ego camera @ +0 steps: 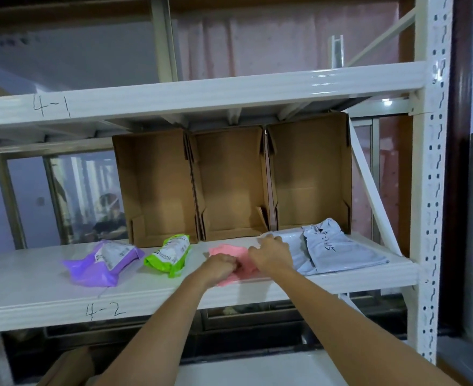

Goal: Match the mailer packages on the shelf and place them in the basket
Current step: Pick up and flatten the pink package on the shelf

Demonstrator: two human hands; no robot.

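On the white shelf (48,285) marked 4-2 lie a purple mailer (96,266), a green mailer (171,254), a pink mailer (227,250) and grey mailers (338,250) at the right. My left hand (220,267) is closed on the pink mailer near its front part. My right hand (271,253) rests on the pink mailer's right side, with its fingers reaching the edge of the grey mailers. Much of the pink mailer is hidden under both hands.
Three open cardboard boxes (229,185) stand side by side at the back of the shelf. A white upright post (430,190) bounds the shelf at the right. The upper shelf beam (201,96) is marked 4-1. A person sits beyond the glass at the left.
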